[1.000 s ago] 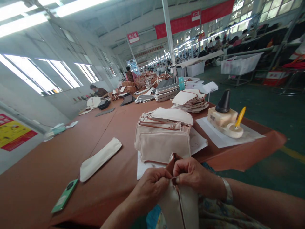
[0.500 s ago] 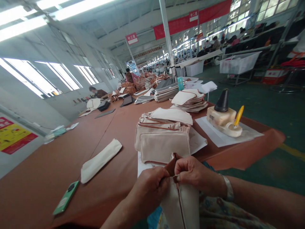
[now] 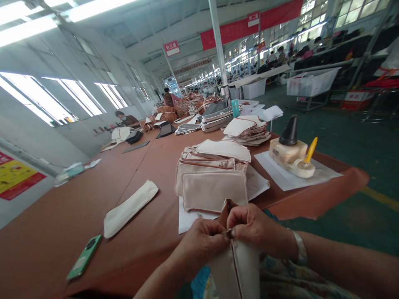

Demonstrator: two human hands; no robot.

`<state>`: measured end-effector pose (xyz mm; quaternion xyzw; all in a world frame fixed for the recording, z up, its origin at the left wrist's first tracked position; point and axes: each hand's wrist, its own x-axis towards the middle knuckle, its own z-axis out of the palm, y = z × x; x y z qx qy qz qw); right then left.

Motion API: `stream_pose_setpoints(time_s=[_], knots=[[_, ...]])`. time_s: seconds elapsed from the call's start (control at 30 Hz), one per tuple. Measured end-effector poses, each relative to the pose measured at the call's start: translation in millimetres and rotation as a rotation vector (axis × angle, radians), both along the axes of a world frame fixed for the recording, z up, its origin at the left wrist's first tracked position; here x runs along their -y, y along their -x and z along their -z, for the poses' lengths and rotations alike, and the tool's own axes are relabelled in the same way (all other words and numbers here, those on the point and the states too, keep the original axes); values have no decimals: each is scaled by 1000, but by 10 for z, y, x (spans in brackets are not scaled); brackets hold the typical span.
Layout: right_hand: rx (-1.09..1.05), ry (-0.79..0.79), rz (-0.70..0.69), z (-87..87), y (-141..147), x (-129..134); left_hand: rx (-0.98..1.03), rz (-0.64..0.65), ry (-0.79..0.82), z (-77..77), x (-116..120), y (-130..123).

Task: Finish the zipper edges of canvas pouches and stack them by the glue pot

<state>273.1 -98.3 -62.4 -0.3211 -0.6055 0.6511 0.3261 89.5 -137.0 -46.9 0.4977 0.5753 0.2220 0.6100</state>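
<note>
Both hands pinch the upper end of a cream leather piece (image 3: 246, 265) with a dark brown seam running down its middle. My left hand (image 3: 205, 241) is closed on the left side of the seam, thumb and forefinger at its top. From the right, my right hand (image 3: 252, 226) grips the same piece, its fingertips almost touching the left ones. A brown inner flap stands up between the hands, and the piece hangs down toward my lap. Just beyond lies a pile of similar cream leather pieces (image 3: 215, 189) with brown edges, on white paper.
On the brown table (image 3: 134, 245) are a green phone (image 3: 84, 258) and a single cream strip (image 3: 131, 209). A glue container with a yellow-handled brush (image 3: 311, 150) and a black cone (image 3: 289, 131) stand at right. Further stacks lie behind; a co-worker (image 3: 127, 120) sits far left.
My left hand has shifted slightly right and up along the piece, its fingertips now closer to my right hand's. My right hand stays nearly in place.
</note>
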Motion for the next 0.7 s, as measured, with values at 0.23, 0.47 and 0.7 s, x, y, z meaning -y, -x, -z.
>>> stream_pose_setpoints(time_s=[0.23,0.47,0.7], knots=[[-79,-315,16,66,-58,77,11,-76,-8,-51,89,-149],[-148,-1032,-57,72,-168,36,185,-123,47,-77,200,-181],[-2,-1251,-43,92,-251,126,247,-80,31,-87,209,-120]])
